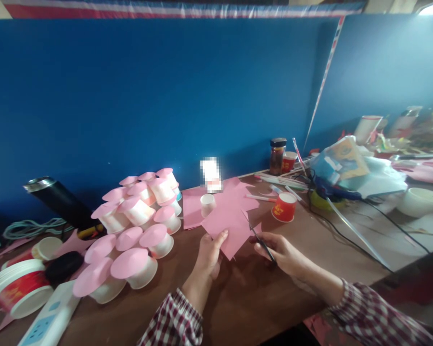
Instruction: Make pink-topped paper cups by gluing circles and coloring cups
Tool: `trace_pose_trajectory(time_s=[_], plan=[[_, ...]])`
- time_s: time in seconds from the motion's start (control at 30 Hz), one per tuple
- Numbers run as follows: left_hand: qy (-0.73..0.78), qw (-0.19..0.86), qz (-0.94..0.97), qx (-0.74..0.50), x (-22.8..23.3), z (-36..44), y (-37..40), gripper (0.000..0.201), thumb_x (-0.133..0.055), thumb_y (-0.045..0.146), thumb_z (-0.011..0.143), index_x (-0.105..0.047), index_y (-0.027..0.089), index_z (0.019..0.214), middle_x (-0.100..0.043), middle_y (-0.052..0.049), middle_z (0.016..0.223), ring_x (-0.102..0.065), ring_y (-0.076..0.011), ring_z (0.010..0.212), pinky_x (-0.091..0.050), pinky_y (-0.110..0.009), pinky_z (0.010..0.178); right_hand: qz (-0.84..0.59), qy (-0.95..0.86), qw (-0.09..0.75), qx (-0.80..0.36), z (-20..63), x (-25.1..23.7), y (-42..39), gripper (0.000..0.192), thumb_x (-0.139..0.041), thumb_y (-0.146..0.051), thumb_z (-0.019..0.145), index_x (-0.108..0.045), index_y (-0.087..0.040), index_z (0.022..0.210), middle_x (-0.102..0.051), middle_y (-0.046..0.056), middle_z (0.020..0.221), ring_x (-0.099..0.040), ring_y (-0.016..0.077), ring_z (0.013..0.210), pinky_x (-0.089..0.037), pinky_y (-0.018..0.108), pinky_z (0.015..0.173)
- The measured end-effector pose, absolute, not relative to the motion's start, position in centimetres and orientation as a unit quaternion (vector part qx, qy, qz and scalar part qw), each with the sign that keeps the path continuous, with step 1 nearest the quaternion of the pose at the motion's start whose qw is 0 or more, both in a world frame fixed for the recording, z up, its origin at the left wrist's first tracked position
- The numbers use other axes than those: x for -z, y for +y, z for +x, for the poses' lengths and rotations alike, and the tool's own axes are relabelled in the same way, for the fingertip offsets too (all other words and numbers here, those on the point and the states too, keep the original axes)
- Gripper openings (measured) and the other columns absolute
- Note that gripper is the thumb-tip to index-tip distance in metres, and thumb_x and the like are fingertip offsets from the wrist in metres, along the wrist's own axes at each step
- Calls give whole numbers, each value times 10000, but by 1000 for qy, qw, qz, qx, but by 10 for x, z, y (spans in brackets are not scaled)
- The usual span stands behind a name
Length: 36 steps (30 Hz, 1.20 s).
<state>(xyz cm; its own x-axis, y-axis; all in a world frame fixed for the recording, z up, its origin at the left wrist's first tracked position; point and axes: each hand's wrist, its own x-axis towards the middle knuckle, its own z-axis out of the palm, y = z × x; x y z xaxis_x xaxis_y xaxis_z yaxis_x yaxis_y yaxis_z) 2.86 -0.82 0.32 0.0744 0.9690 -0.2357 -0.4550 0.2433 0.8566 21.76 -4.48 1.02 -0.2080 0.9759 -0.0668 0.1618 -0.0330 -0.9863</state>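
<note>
My left hand [210, 254] pinches the lower left edge of a pink paper sheet [231, 233], thumb on top. My right hand [279, 252] is closed round the handles of a pair of scissors [262, 244]; the blades point up and left at the sheet's right edge. Whether the blades are parted I cannot tell. Behind the held sheet lie more pink sheets [193, 216], and a small white paper cup [208, 204] stands among them. A red paper cup [284, 207] sits upside down to the right. Left of my hands several white cups with pink cone tops [133, 263] are grouped together.
At the left are a black flask [57, 199], red-and-white cups [21, 288] and a white power strip [50, 312]. A dark-lidded jar [277, 156] stands at the back. Rightward lie pens [263, 197], a plastic bag [361, 166] and black cables [328, 220]. A blue partition [187, 96] closes the rear.
</note>
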Motion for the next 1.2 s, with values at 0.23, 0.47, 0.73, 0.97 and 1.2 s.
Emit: trace_pose_trajectory(time_s=[0.23,0.47,0.73,0.97,1.2], plan=[[449,662,294,-523,-3,30,-7,404,-765,341,650,-633,76,926,-711,-126,784,-679,-231,721,-541,-316,604,-493,-600,373,-508,223,1,-48,340,-691,-368,763,-654,-120,994,-542,-17,639,-449,75,504,-367,206,470],[453,647,326,-519,3,29,-5,424,-788,366,616,-669,49,871,-719,-137,791,-675,-222,713,-532,-328,700,-481,-584,372,-538,225,-4,-50,431,-623,-466,801,-621,-109,1041,-538,-10,620,-492,93,528,-382,214,491],[426,627,434,-486,7,28,-7,398,-718,397,702,-692,66,922,-724,-137,875,-671,-245,804,-520,-343,753,-417,-595,367,-581,235,-10,-48,349,-520,-473,879,-561,-137,792,-586,32,720,-531,104,617,-383,209,538],[439,613,455,-474,3,29,-10,362,-710,403,703,-704,88,880,-729,-119,862,-667,-236,790,-519,-325,728,-439,-612,349,-558,236,-12,-49,324,-585,-465,839,-562,-142,826,-580,21,729,-532,107,625,-396,206,551],[446,627,433,-469,-3,29,-11,390,-745,392,658,-705,78,887,-726,-124,843,-668,-235,770,-517,-323,710,-438,-613,344,-560,239,-13,-48,345,-581,-483,835,-561,-140,795,-530,-5,652,-492,90,565,-366,199,508]])
